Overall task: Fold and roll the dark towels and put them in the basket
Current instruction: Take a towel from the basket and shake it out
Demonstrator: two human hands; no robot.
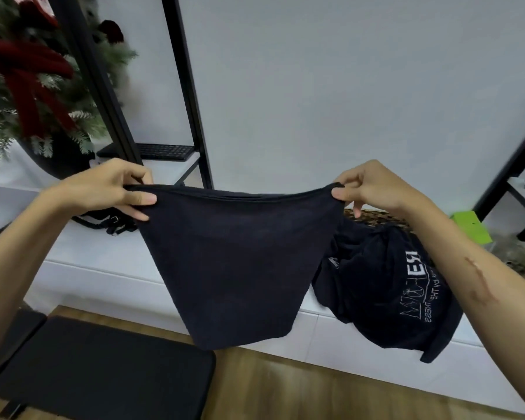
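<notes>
I hold a dark towel (234,262) up in the air at the centre of the frame, stretched between both hands. My left hand (109,189) pinches its upper left corner between thumb and fingers, and my right hand (373,189) pinches the upper right corner the same way. The towel looks doubled over: its top edge shows stacked layers and sags a little between my grips, and the cloth narrows as it hangs to a ragged lower edge. It is plain, near-black, with a soft matte nap.

Just right of it, in the lower right of the frame, a dark printed cloth (385,286) with white lettering lies crumpled on the white ledge (103,268) and spills over its front. Behind that cloth, under my right wrist, a strip of the woven basket (376,215) rim shows; the rest is hidden by the cloth and my arm. A green box (472,227) sits at the right edge. A black strap (112,221) lies on the ledge below my left hand. A keyboard (164,152) rests on a shelf at centre left, a decorated tree (34,86) fills the upper left, and a black padded seat (103,374) sits at the lower left on the wooden floor (285,389)
</notes>
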